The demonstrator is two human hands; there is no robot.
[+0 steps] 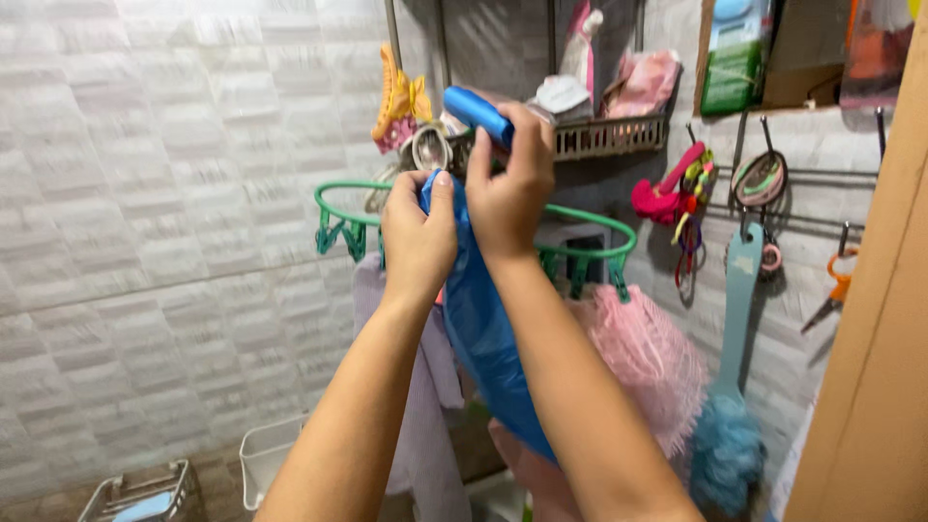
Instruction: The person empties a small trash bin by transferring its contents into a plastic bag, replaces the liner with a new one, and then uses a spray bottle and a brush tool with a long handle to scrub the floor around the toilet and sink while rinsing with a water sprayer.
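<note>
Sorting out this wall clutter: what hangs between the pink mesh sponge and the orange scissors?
In the head view, a long-handled pale blue back brush hangs between the pink mesh sponge and the orange scissors.

A green clip hanger is hung before the white tiled wall; a pink mesh sponge is clipped to it; a long-handled blue brush and orange scissors are hung from hooks; a wire shelf is mounted above.

Bag before clip hanger (rack above).
</note>
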